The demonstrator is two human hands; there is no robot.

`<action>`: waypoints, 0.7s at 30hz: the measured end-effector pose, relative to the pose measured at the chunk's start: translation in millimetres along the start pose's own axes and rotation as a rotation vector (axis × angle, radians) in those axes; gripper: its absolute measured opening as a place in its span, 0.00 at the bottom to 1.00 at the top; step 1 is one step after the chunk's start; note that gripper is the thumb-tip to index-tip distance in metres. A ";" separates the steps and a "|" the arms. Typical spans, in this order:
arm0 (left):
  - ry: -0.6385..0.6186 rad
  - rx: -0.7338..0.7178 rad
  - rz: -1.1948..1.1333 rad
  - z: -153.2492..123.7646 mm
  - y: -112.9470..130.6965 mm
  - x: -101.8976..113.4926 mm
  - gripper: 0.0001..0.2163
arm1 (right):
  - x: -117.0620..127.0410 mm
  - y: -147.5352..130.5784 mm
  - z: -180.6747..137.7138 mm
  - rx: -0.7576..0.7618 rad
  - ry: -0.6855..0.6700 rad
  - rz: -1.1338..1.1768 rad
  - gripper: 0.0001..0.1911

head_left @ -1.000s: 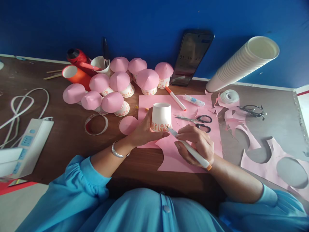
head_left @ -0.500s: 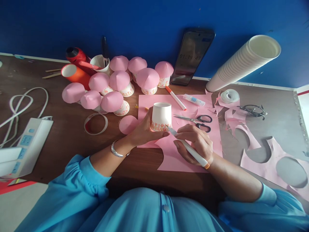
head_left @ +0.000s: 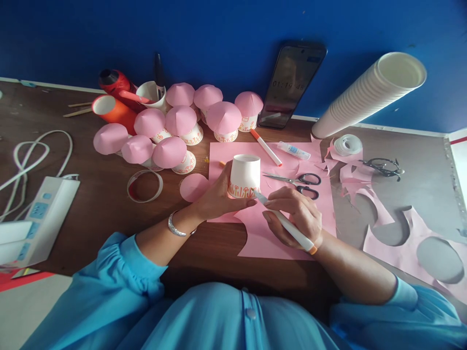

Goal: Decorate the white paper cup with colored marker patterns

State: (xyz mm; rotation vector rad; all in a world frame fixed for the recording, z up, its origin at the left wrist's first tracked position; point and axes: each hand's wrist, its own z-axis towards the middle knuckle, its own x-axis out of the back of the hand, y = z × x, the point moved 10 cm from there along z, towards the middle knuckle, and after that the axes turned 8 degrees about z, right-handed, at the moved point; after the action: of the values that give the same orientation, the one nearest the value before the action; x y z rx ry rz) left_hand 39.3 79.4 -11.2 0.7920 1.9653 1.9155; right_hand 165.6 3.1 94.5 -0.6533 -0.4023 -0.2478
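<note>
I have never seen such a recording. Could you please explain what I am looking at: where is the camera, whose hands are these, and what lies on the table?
There is no machine here. A person works with two bare hands, and one camera worn on the head looks forward and down at them.

The left hand has its grip around a white paper cup, which stands upside down on a pink paper sheet. The right hand holds a marker; its tip touches the cup's lower edge, where orange drawings run.

Just beyond lie scissors, a glue tube and a second marker. Further back are pink-capped cups, a phone leaning on the blue wall, and a long stack of paper cups on its side. A power strip lies at the left.
</note>
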 end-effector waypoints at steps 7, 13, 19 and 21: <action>0.007 -0.004 0.021 -0.1 -0.1 0.6 0.35 | 0.6 0.0 0.0 -0.003 0.004 0.008 0.12; 0.022 -0.020 0.053 0.1 -0.4 2.3 0.35 | 0.5 -0.8 0.7 0.000 -0.002 0.014 0.13; 0.016 -0.020 0.046 0.1 -0.2 1.5 0.34 | -0.2 0.3 0.4 -0.006 -0.004 0.013 0.13; 0.016 -0.026 0.043 0.0 1.3 1.5 0.34 | -0.3 0.5 0.2 -0.005 -0.002 0.006 0.14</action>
State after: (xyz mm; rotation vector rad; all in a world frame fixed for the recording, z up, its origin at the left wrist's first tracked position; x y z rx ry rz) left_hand 38.3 80.2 -9.7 0.8208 1.9438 1.9739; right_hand 165.5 3.7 94.3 -0.6595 -0.4019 -0.2421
